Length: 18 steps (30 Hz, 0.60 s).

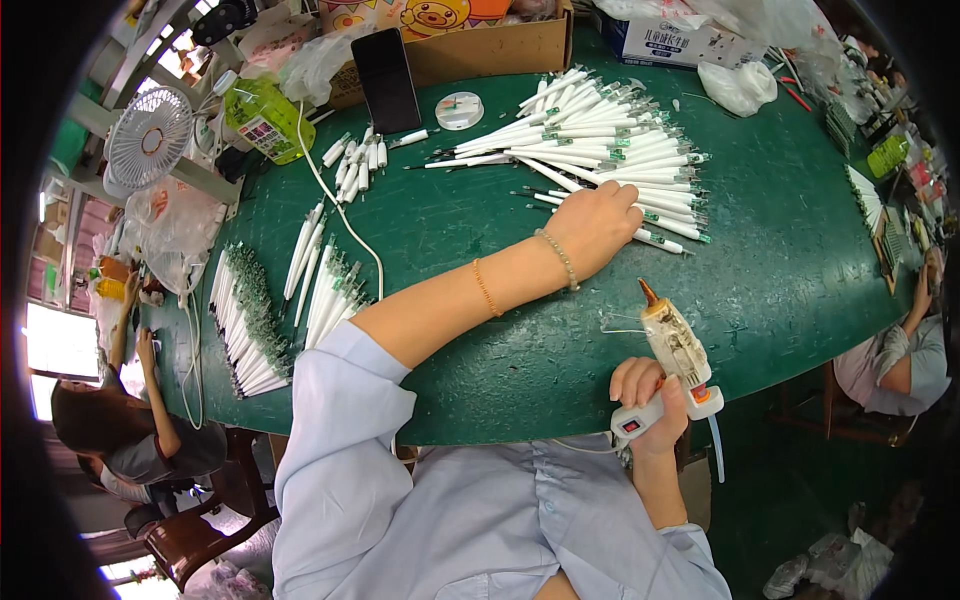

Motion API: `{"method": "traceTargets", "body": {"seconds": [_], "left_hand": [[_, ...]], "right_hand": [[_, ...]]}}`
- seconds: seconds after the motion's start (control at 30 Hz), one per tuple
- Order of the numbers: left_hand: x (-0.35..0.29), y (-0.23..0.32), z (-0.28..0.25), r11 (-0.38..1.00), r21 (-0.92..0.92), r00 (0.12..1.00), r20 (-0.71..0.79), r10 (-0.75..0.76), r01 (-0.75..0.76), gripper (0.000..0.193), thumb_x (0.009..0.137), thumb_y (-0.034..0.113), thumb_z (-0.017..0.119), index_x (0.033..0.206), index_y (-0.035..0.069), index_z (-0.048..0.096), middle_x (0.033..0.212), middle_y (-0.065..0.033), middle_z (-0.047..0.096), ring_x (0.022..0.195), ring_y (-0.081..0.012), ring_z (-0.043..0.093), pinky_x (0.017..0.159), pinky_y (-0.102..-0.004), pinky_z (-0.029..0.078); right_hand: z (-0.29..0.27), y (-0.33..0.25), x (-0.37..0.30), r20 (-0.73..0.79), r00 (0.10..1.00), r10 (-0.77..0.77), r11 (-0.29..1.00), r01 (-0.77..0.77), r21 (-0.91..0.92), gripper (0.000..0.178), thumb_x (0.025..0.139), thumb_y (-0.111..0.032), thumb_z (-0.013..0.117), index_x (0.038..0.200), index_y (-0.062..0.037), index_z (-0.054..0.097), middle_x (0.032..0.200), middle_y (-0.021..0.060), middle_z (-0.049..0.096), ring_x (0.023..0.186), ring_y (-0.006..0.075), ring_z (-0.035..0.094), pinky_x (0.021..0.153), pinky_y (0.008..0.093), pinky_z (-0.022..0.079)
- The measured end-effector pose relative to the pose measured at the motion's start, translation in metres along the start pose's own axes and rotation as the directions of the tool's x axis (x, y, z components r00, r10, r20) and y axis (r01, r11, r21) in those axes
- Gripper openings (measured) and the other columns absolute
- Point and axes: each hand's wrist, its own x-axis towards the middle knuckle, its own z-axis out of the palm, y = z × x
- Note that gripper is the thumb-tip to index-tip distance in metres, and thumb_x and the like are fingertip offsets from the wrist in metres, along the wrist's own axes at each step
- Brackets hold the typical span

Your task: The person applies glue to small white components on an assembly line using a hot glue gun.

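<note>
My left hand (600, 225) bends over the near edge of a fanned pile of white, tapered pen-like sticks (590, 130). These have dark points and clear green ends. Its fingers are closed on a stick (655, 240) at that edge, though the knuckles partly hide the grip. In my right hand (660, 425), near the table's front edge, is a hot glue gun (680, 345), held by its white handle. The gun's brownish nozzle points up and away from me, and a translucent glue stick (717, 448) hangs from its rear.
More white sticks (250, 330) lie in bundles at the left of the green table (480, 380). Behind are a phone (386, 85), a small round container (459, 111), a green bottle (265, 118) and a cardboard box (480, 60). A white cable (340, 205) crosses the table. Other people sit at both sides.
</note>
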Motion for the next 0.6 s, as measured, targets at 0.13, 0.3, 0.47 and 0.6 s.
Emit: {"method": "traceTargets", "body": {"seconds": [0.13,0.3,0.47,0.6], "left_hand": [[-0.023,0.004,-0.043,0.995,-0.046,0.995,0.028,-0.091,0.092,0.017,0.071,0.015,0.063,0.081,0.006,0.054,0.075,-0.0079,0.054,0.074,-0.0248,0.055,0.062,-0.0352,0.045],[-0.077,0.019,-0.119,0.83,-0.331,0.89,0.246,-0.384,0.449,0.036,0.072,0.008,0.063,0.106,0.007,0.051,0.063,-0.0075,0.056,0.055,-0.0203,0.054,0.052,-0.0308,0.043],[-0.126,0.036,-0.139,0.64,-0.469,0.793,0.382,-0.475,0.609,0.052,0.072,0.001,0.063,0.12,0.008,0.045,0.061,-0.0017,0.05,0.052,-0.007,0.048,0.049,-0.0217,0.04],[-0.148,0.047,-0.139,0.434,-0.572,0.706,0.432,-0.561,0.696,0.046,0.073,-0.001,0.063,0.116,0.007,0.049,0.063,0.0015,0.045,0.052,-0.002,0.043,0.047,-0.0169,0.036]], "right_hand": [[-0.007,0.0,-0.001,-0.011,1.0,0.008,0.996,-0.007,0.087,0.04,0.086,-0.033,0.04,0.057,-0.0055,0.041,0.055,0.0091,0.042,0.057,0.0204,0.044,0.056,0.0302,0.038],[-0.005,-0.002,0.0,0.092,0.993,0.074,0.995,-0.08,0.063,0.038,0.083,-0.031,0.046,0.058,-0.0028,0.047,0.06,0.0121,0.049,0.061,0.023,0.049,0.061,0.0322,0.041],[0.012,0.003,-0.002,0.186,0.943,0.275,0.961,-0.273,-0.038,0.035,0.076,-0.032,0.054,0.058,-0.0016,0.052,0.061,0.0124,0.052,0.065,0.0239,0.052,0.066,0.0375,0.043],[0.025,0.01,-0.005,0.257,0.889,0.378,0.926,-0.362,-0.112,0.03,0.076,-0.026,0.053,0.059,-0.0014,0.052,0.061,0.0101,0.053,0.065,0.0228,0.053,0.065,0.0387,0.043]]}}
